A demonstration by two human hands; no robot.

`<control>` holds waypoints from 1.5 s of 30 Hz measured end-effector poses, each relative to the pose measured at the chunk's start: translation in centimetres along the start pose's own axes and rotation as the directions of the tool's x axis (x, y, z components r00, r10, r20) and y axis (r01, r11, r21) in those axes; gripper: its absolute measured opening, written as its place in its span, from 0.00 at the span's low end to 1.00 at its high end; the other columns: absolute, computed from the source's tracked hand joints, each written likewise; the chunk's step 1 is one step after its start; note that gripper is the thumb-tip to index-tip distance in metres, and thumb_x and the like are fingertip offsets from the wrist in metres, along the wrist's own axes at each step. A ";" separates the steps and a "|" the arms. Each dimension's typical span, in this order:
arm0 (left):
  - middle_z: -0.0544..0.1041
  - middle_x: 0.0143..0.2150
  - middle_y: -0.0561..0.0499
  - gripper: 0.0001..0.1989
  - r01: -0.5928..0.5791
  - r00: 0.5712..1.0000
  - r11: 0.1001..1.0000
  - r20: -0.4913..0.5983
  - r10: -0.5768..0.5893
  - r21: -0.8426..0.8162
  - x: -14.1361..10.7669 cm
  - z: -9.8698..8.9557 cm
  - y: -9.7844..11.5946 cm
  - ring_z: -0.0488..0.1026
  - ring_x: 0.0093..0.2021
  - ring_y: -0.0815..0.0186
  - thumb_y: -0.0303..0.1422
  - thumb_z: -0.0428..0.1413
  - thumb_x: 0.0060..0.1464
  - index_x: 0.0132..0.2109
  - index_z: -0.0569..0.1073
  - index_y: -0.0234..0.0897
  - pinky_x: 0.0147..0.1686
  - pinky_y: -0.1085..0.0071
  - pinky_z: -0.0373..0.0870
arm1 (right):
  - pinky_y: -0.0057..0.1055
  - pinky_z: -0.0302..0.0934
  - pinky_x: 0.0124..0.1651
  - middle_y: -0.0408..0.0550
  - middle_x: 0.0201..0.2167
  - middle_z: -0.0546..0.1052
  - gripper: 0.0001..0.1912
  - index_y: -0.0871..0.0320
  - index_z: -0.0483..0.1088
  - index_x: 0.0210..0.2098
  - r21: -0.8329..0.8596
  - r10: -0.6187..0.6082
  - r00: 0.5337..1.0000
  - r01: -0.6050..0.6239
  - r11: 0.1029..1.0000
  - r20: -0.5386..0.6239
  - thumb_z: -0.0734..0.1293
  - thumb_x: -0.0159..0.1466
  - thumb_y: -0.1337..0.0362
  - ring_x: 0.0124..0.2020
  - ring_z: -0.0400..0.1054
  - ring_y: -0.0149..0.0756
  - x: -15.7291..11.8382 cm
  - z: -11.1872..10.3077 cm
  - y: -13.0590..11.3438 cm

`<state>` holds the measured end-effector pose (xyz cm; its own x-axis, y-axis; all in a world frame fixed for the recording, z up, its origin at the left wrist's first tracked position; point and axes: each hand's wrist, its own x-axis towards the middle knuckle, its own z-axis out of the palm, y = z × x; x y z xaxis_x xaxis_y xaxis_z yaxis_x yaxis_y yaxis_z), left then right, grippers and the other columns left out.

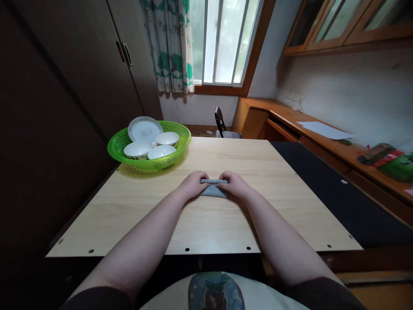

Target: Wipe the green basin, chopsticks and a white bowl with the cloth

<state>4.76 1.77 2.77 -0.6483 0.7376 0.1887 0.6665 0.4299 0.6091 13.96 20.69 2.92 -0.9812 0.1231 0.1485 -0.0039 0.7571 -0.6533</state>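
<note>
A small grey-blue cloth (pixel 213 190) lies on the wooden tabletop (pixel 226 224), its far edge doubled over into a narrow fold. My left hand (pixel 195 182) pinches the left end of that fold between thumb and fingers. At the right end, my right hand (pixel 235 183) grips the cloth in the same way. Both hands rest low over the table, a short span apart, with the cloth stretched between them. Its near part lies flat toward me.
At the table's far left stands a green plastic basket (pixel 112 148) holding a white plate (pixel 145 129) and several white bowls (pixel 138 149). Beyond the far edge is a folding chair (pixel 222 125). Along the right wall runs a wooden desk (pixel 284 113) with papers and bags.
</note>
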 end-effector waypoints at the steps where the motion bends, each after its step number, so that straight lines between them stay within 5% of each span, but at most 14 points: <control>1: 0.76 0.38 0.49 0.07 -0.018 0.998 1.000 -0.056 0.017 -0.023 0.0 -0.1 0.1 0.72 0.40 0.62 0.33 0.55 0.50 0.37 0.75 0.38 0.41 0.69 0.67 | 0.29 0.57 0.35 0.44 0.30 0.74 0.04 0.56 0.71 0.30 0.020 -0.014 0.997 0.015 1.000 -0.079 0.68 0.54 0.63 0.33 0.65 0.34 0.0 -0.2 -0.2; 4: 0.77 0.41 0.49 0.10 -0.069 0.987 0.997 -0.149 0.065 -0.023 -0.1 -0.4 0.2 0.72 0.44 0.63 0.29 0.52 0.51 0.40 0.75 0.39 0.46 0.68 0.66 | 0.29 0.58 0.38 0.45 0.31 0.74 0.03 0.56 0.71 0.29 0.010 -0.089 0.969 0.094 0.996 -0.231 0.68 0.53 0.66 0.34 0.65 0.34 -0.2 -1.1 -0.7; 7: 0.78 0.40 0.50 0.13 -0.088 0.996 0.993 0.004 0.088 0.081 -0.3 -0.7 0.0 0.72 0.43 0.62 0.26 0.51 0.48 0.39 0.76 0.40 0.46 0.68 0.66 | 0.28 0.55 0.33 0.43 0.27 0.73 0.07 0.56 0.72 0.28 -0.034 -0.089 0.996 0.089 0.995 0.006 0.72 0.51 0.61 0.30 0.63 0.32 -0.6 -1.6 -1.0; 9: 0.78 0.37 0.50 0.12 -0.099 0.987 0.985 0.142 0.079 0.141 -0.4 -0.8 -0.2 0.72 0.41 0.62 0.26 0.52 0.46 0.37 0.77 0.41 0.44 0.68 0.66 | 0.28 0.52 0.28 0.42 0.23 0.72 0.12 0.56 0.72 0.26 -0.058 -0.025 0.977 0.038 0.998 0.213 0.72 0.52 0.55 0.25 0.61 0.30 -0.9 -1.7 -1.0; 11: 0.78 0.36 0.50 0.10 -0.095 0.974 0.983 0.218 0.060 0.155 -0.5 -0.9 -0.2 0.73 0.39 0.62 0.28 0.52 0.47 0.33 0.78 0.40 0.42 0.69 0.66 | 0.28 0.50 0.27 0.42 0.21 0.71 0.17 0.57 0.72 0.25 -0.068 0.019 0.959 0.000 0.998 0.284 0.68 0.56 0.49 0.23 0.60 0.30 -1.0 -1.6 -0.8; 17: 0.78 0.43 0.46 0.14 0.010 0.995 0.984 0.096 -0.028 0.180 -0.3 -0.6 0.0 0.73 0.45 0.58 0.34 0.51 0.53 0.44 0.76 0.40 0.46 0.65 0.66 | 0.30 0.53 0.30 0.49 0.30 0.76 0.14 0.57 0.75 0.32 -0.140 0.143 0.985 -0.129 0.982 0.101 0.65 0.61 0.53 0.29 0.65 0.34 -0.3 -0.3 -0.3; 23: 0.67 0.60 0.40 0.32 0.016 0.992 0.983 0.123 -0.039 0.183 -0.5 0.5 -0.9 0.61 0.61 0.49 0.46 0.59 0.47 0.58 0.68 0.39 0.60 0.56 0.54 | 0.30 0.57 0.36 0.50 0.35 0.75 0.12 0.57 0.74 0.36 -0.158 0.061 0.990 -0.040 0.987 0.130 0.72 0.55 0.58 0.34 0.67 0.36 -0.1 0.9 -0.8; 30: 0.67 0.60 0.40 0.34 -0.007 0.984 0.990 0.175 -0.018 0.141 -0.4 0.6 -1.2 0.60 0.61 0.48 0.45 0.61 0.45 0.58 0.67 0.39 0.60 0.54 0.53 | 0.28 0.53 0.30 0.45 0.28 0.74 0.14 0.58 0.71 0.35 0.009 0.103 0.978 -0.106 0.994 0.181 0.65 0.62 0.52 0.28 0.64 0.33 -0.4 1.3 -1.0; 34: 0.72 0.54 0.42 0.34 -0.012 0.985 0.999 0.172 0.006 0.034 -0.1 0.8 -1.2 0.66 0.56 0.51 0.41 0.63 0.42 0.57 0.68 0.39 0.56 0.57 0.60 | 0.28 0.55 0.32 0.46 0.31 0.75 0.13 0.59 0.71 0.39 0.075 0.108 0.985 -0.119 0.990 0.138 0.67 0.60 0.56 0.31 0.65 0.33 -0.3 1.7 -0.7; 39: 0.75 0.40 0.49 0.28 0.097 0.991 0.958 0.112 -0.068 -0.271 0.2 1.0 -1.3 0.73 0.39 0.63 0.36 0.60 0.47 0.56 0.67 0.37 0.38 0.68 0.69 | 0.28 0.58 0.35 0.45 0.33 0.74 0.15 0.58 0.71 0.40 0.174 0.126 0.986 -0.144 0.974 0.109 0.72 0.54 0.62 0.33 0.66 0.33 -0.1 1.6 -0.5; 45: 0.74 0.41 0.49 0.22 0.087 0.996 0.826 0.051 -0.070 -0.557 0.5 1.3 -1.1 0.71 0.35 0.69 0.31 0.60 0.47 0.51 0.70 0.36 0.38 0.70 0.69 | 0.28 0.54 0.30 0.44 0.25 0.71 0.16 0.59 0.70 0.29 0.291 0.123 0.975 -0.174 0.941 0.184 0.63 0.61 0.51 0.27 0.62 0.31 -0.2 1.2 -0.4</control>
<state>4.19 2.35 1.15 -0.6740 0.7311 0.1062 0.2896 0.1293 0.9484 13.94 19.59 2.24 -0.9928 0.0952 -0.0724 0.1108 0.5044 -0.8563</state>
